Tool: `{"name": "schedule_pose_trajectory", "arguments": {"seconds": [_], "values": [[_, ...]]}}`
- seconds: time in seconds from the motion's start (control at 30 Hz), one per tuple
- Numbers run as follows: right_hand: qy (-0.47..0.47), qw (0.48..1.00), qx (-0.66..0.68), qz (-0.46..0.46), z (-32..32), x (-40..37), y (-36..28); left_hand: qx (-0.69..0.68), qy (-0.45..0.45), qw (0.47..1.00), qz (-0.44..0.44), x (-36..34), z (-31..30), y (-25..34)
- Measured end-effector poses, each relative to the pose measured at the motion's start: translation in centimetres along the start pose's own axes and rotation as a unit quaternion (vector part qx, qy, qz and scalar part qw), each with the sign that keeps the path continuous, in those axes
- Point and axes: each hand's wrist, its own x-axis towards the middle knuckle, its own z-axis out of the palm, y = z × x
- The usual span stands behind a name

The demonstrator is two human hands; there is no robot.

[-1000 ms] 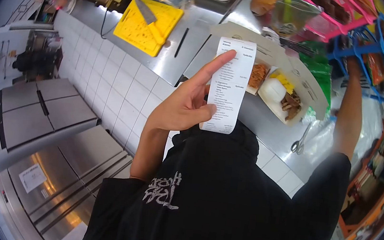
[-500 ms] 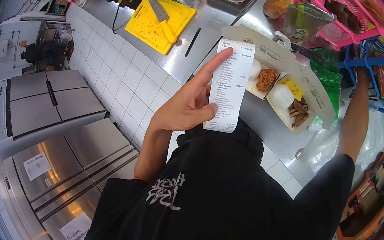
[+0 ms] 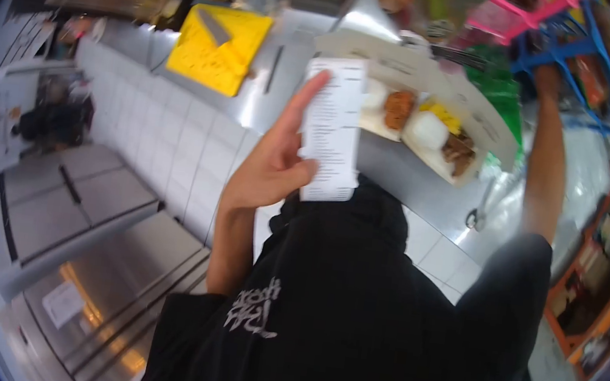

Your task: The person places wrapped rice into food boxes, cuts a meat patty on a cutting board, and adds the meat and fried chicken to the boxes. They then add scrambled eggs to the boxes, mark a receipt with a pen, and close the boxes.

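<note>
My left hand [image 3: 275,153] grips a long printed receipt [image 3: 335,129] between thumb and fingers, its print too blurred to read. Beyond the receipt, two open food boxes stand side by side on the steel counter. One [image 3: 378,127] holds white rice and a brown fried piece [image 3: 399,111]; the other [image 3: 430,160] has rice [image 3: 429,131], yellow egg [image 3: 442,115] and brown pieces [image 3: 460,155]. My right arm reaches forward to the blue basket [image 3: 595,119], where my right hand [image 3: 547,79] is partly in view, its fingers hidden.
A knife [image 3: 213,28] lies on a yellow cutting board [image 3: 218,58]. Scissors [image 3: 476,218] lie near clear plastic at the right. A pink basket [image 3: 519,26] stands at the back, an orange crate [image 3: 574,347] at the right. Farther left a person [image 3: 55,118] is beyond the steel cabinets [image 3: 103,189].
The view has turned, and the counter and the receipt in my left hand appear farther left. More of the scissors shows. My right hand remains at the blue basket.
</note>
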Motion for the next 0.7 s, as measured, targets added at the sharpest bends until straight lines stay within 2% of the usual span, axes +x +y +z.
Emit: {"name": "schedule_pose_trajectory", "arguments": {"seconds": [0.03,0.07,0.1,0.13,0.2,0.23,0.3,0.33,0.4,0.43,0.47,0.53,0.57,0.63,0.7], "values": [[-0.006,1.0,-0.003,-0.008,-0.9,-0.3,-0.9,0.001,0.003,1.0,0.008,-0.1,-0.1,-0.3],[-0.045,0.997,-0.045,0.036,-1.3,-0.3,-1.7,0.001,0.002,1.0,0.017,0.0,-0.2,-0.6],[-0.03,0.991,-0.093,0.09,-4.7,0.1,-4.2,-0.013,0.0,1.0,0.018,0.0,-0.1,-0.9],[0.143,0.98,-0.11,0.082,-8.0,0.7,-6.3,-0.026,0.003,1.0,0.017,-0.2,0.0,-1.2],[0.034,0.986,-0.077,0.145,-7.7,0.9,-5.0,-0.023,0.009,0.999,0.02,-0.2,0.1,-1.6],[0.041,0.984,-0.087,0.152,-7.3,0.8,-3.9,-0.021,0.005,1.0,0.008,-0.2,0.1,-1.6],[0.028,0.974,-0.012,0.225,-7.2,1.2,-3.6,-0.015,0.001,1.0,0.005,-0.2,0.2,-1.7],[0.027,0.974,-0.009,0.225,-7.5,1.4,-3.9,-0.011,0.007,1.0,-0.01,-0.3,-0.1,-1.8],[-0.139,0.942,0.02,0.304,-8.6,1.4,-4.0,-0.012,0.007,1.0,-0.011,-0.4,-0.5,-1.9],[-0.091,0.94,0.066,0.323,-8.1,1.6,-4.2,-0.009,0.006,1.0,-0.003,-0.4,-0.8,-2.1],[-0.092,0.941,0.065,0.32,-7.9,1.5,-4.8,-0.008,0.005,1.0,0.005,-0.5,-0.9,-2.3],[0.007,0.978,-0.058,0.202,-8.3,1.2,-5.7,-0.013,0.01,1.0,-0.004,-0.5,-0.9,-2.2],[0.008,0.978,-0.059,0.2,-8.8,0.8,-5.9,-0.012,0.01,1.0,-0.015,-0.5,-1.0,-2.2],[0.098,0.981,0.016,0.167,-10.8,1.6,-6.7,-0.014,0.008,1.0,-0.018,-0.7,-1.3,-2.6],[0.13,0.981,0.028,0.143,-10.7,3.3,-5.8,-0.007,0.006,1.0,-0.008,-0.5,-1.7,-2.8]]}}
